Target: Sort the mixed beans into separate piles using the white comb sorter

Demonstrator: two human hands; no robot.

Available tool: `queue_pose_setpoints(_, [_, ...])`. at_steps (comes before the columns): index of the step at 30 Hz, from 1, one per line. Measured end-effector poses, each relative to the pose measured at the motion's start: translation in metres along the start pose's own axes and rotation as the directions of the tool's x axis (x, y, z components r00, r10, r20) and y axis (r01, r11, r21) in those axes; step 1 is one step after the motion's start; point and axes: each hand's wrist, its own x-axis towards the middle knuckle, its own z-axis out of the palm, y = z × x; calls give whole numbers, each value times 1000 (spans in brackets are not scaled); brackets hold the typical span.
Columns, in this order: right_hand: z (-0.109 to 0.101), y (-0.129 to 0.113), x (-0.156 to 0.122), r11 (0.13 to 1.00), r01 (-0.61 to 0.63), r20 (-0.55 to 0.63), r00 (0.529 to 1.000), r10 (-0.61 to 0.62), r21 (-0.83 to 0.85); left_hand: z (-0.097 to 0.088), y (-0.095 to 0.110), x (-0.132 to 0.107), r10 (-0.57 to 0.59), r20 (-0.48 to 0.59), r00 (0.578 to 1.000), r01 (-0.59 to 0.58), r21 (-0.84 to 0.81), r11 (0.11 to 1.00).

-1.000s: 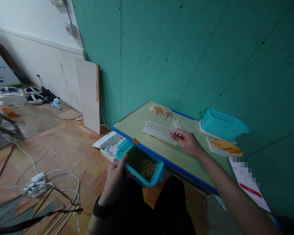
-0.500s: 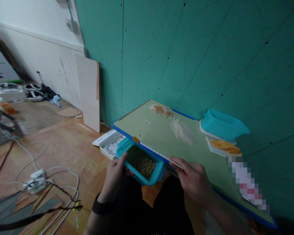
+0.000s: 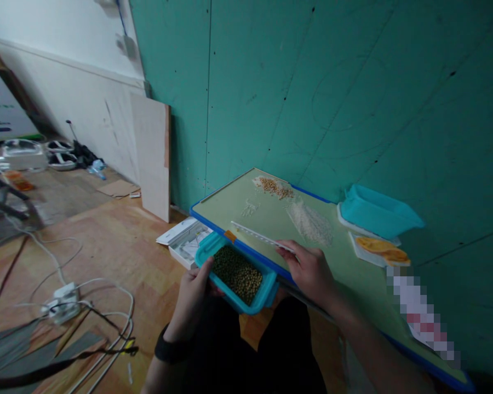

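My left hand grips the near left corner of a teal container full of green beans, held just below the front edge of a small green table with a blue rim. My right hand is closed on the right end of a long white comb-like strip, which stands on edge above the table's front edge. On the table farther back lie a pile of yellow beans, a patch of white grains and a few scattered grains.
A second teal container on a white lid and a white lid with orange pieces sit at the table's right. A printed sheet lies at the near right. An open white box, cables and a power strip are on the wooden floor.
My right hand dragged the white strip from the middle of the table to its front edge above the container, then lifted it a little back. White grains are uncovered on the table.
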Motion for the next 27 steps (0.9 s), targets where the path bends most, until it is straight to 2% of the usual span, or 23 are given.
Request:
queue_pose_setpoints(4, [-9, -10, -16, 999, 32, 13, 999, -32, 7, -1, -1, 0, 6, 7, 1000, -6, -6, 1000])
queue_pose_setpoints(7, [-11, -12, -24, 998, 54, -27, 998, -55, -33, -1, -3, 0, 15, 29, 999, -15, -1, 1000])
queue_pose_setpoints(10, [-4, -11, -22, 986, 136, -29, 990, -140, -95, 0, -4, -2, 21, 26, 999, -21, 0, 1000])
queue_pose_setpoints(12, [5, -14, -15, 969, 212, 42, 977, -209, -127, 2, -3, -3, 20, 21, 1000, -20, 3, 1000])
queue_pose_setpoints(14, [15, -21, -4, 948, 264, 151, 959, -239, -177, 5, -1, -5, 14, 11, 1000, -14, 5, 1000])
queue_pose_setpoints(18, [42, -42, 33, 884, 313, 323, 925, -201, -348, 6, 0, -5, 0, -17, 1000, 0, -22, 1000])
queue_pose_setpoints(22, [75, -57, 79, 846, 293, 346, 928, -139, -445, 0, -6, 1, 16, 2, 1000, -16, 15, 1000])
queue_pose_setpoints(27, [115, -64, 132, 899, 160, 309, 951, -30, -407, -4, -9, 3, 8, 3, 1000, -8, 28, 1000])
